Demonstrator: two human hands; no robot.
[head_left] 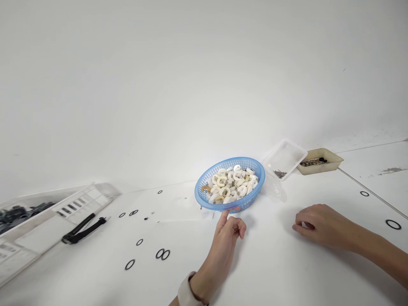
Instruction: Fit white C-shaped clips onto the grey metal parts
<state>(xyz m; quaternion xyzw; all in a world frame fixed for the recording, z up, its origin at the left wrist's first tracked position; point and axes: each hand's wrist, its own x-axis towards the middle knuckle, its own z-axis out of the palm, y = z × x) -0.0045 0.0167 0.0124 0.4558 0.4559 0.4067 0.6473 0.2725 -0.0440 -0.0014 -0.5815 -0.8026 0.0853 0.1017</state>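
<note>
Pointing ahead, the left hand (228, 227) had one finger stretched out to the near edge of a blue basket (250, 201); it was hard to tell if they touched. Its fingers were spread apart, some bent, and nothing showed in its grip. The basket sat on the white table (264, 272), just past that hand, full of curved pieces (242, 190), mostly white. The right hand (318, 223) was low over the table with curled fingers, and I could not tell if its grip was closed. Beyond it sat a white tray (282, 158) and a tan box (318, 168). Black rings (162, 254) lay off to the left.
</note>
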